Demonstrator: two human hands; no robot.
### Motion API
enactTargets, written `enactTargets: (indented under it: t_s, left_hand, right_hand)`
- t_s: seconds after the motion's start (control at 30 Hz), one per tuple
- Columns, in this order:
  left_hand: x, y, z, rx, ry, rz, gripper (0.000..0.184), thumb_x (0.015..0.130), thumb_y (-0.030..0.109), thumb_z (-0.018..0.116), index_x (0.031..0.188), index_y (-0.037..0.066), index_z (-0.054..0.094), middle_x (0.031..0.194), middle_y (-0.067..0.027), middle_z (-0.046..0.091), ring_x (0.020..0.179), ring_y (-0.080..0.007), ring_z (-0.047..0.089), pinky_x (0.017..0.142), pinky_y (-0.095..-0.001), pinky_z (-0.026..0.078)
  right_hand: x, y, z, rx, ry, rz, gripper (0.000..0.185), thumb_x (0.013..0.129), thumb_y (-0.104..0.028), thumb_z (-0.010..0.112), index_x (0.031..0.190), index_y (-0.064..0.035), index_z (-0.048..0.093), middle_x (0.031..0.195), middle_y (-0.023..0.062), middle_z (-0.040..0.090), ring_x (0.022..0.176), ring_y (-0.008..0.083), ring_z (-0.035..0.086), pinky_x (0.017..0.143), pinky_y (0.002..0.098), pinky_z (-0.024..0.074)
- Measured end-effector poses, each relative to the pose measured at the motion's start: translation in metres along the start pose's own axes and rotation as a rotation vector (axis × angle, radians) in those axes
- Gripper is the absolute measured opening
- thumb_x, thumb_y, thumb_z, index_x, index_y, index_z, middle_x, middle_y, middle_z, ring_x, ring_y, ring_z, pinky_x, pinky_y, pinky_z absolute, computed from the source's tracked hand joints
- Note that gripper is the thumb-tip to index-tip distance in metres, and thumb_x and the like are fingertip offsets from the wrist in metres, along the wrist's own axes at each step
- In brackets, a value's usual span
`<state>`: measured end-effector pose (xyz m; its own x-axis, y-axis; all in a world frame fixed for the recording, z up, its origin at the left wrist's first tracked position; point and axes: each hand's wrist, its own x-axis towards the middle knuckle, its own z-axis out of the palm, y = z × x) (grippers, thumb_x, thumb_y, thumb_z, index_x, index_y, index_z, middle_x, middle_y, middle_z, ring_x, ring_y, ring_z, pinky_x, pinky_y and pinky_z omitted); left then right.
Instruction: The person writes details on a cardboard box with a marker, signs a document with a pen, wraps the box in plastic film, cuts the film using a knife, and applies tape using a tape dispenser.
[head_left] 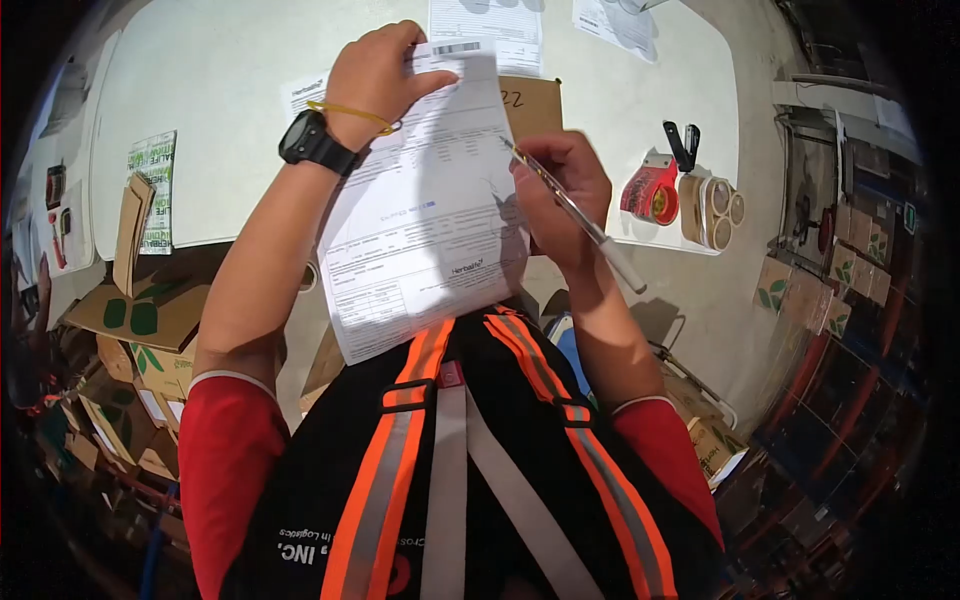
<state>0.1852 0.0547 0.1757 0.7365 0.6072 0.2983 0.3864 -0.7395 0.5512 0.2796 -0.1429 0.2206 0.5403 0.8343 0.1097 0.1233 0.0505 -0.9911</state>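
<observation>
Reflective safety vest (400, 440) fills the foreground. Beyond it, printed form (420, 270) overhangs the white table (230, 100): light, limp, easily creased; grip by edges. Left hand (372, 75) pinches its top; right hand (565, 195) grips a pen (606, 247), fingers closed.

"Herbalife" on the printed sheet (425, 200).
</observation>
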Motion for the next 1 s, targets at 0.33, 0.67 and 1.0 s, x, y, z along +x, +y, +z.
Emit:
enactTargets:
  t_s: [0.33,0.67,1.0]
  left_hand:
    - [-0.006,0.005,0.013,-0.037,0.033,0.064,0.04,0.063,0.032,0.077,0.08,0.001,0.057,0.07,-0.0104,0.057,0.062,-0.0255,0.055,0.056,-0.0338,0.045]
    - [-0.005,0.006,0.012,-0.061,-0.003,0.018,0.041,0.062,0.032,0.078,0.08,0.002,0.057,0.07,-0.0118,0.057,0.062,-0.0266,0.056,0.056,-0.0337,0.046]
    - [-0.005,0.004,0.012,-0.05,-0.006,0.02,0.042,0.062,0.034,0.077,0.08,0.002,0.058,0.071,-0.0125,0.058,0.062,-0.0273,0.056,0.057,-0.0345,0.046]
  right_hand:
    - [0.013,0.041,0.011,-0.2,-0.042,0.024,0.009,0.077,-0.007,0.061,0.078,-0.0021,0.053,0.064,0.0044,0.056,0.059,0.008,0.052,0.053,0.0236,0.0421]
    - [0.022,0.046,0.008,-0.268,-0.029,-0.058,0.008,0.075,-0.005,0.062,0.073,0.0002,0.056,0.062,0.0082,0.057,0.055,0.0138,0.055,0.051,0.0264,0.0427]
    - [0.026,0.036,0.004,-0.281,-0.077,-0.059,0.007,0.076,-0.005,0.061,0.073,-0.0007,0.057,0.062,0.0076,0.057,0.055,0.0127,0.055,0.051,0.0259,0.0427]
